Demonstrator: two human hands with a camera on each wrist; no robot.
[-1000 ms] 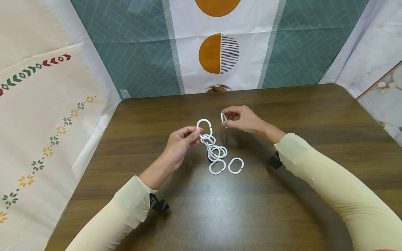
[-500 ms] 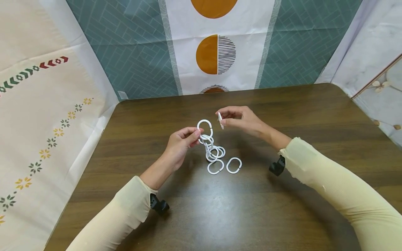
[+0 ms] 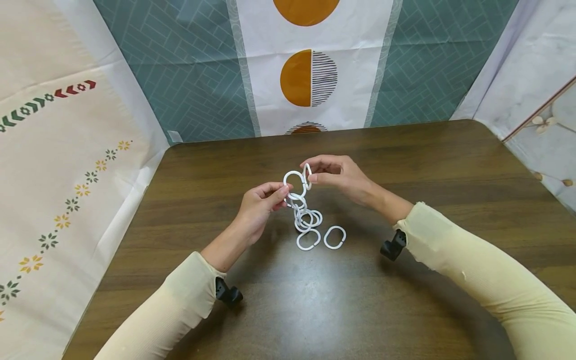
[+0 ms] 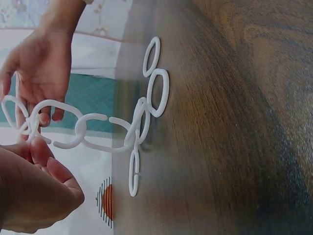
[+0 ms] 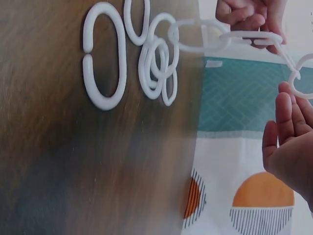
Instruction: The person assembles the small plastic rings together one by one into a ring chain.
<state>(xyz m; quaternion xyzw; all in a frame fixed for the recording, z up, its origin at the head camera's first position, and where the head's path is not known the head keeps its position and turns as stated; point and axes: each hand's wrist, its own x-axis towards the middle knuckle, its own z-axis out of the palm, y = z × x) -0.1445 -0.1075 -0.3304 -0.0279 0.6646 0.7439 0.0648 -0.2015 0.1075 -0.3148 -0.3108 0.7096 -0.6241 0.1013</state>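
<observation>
White plastic C-shaped chain links hang joined from my left hand [image 3: 258, 207], which pinches the top link [image 3: 292, 173] between thumb and fingers. Below it, the linked chain [image 4: 80, 129] runs down to a small heap on the table. My right hand [image 3: 339, 175] pinches another white link [image 3: 304, 172] by its side, held on edge against the top link's right side. In the left wrist view these two links overlap at the fingertips; whether they are hooked together I cannot tell.
A single loose link [image 5: 122, 54] lies on the brown wooden table [image 3: 288, 310], right of another link [image 3: 299, 241] at the heap's near edge. Patterned cloth [image 3: 198, 75] hangs behind the table, with pale cloth [image 3: 54, 175] at the left.
My right hand has moved left with its link, from apart to meeting the top link of the chain. My left hand has stayed nearly still, holding the chain.
</observation>
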